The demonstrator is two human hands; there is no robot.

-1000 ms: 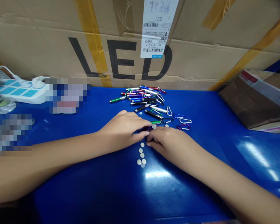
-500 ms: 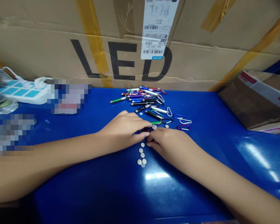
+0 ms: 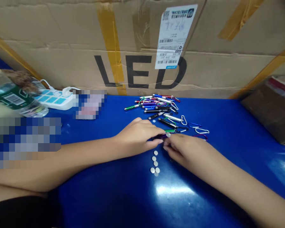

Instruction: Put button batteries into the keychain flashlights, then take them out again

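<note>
My left hand (image 3: 139,135) is closed around a small purple keychain flashlight (image 3: 159,136), mostly covered by the fingers. At the tube's right end, my right hand (image 3: 184,146) has its fingers closed on a silvery button cell (image 3: 168,135). The two hands almost touch. Several more button cells (image 3: 155,163) lie on the blue table just below them, in a loose column. Behind the hands rests a green flashlight (image 3: 170,130), partly hidden, and beyond it a black one (image 3: 167,123) with a carabiner clip.
A pile of coloured flashlights (image 3: 154,106) lies before a large cardboard box (image 3: 80,69). Loose carabiners (image 3: 201,130) are right of it. At left are a power strip (image 3: 54,100), a plastic bottle (image 3: 14,95) and blurred-out items. A smaller box (image 3: 270,110) stands right.
The camera view has swung left and up, so everything sits further right and lower, and the bottle now shows. Both hands stay together at the flashlight's end, with the button cell there.
</note>
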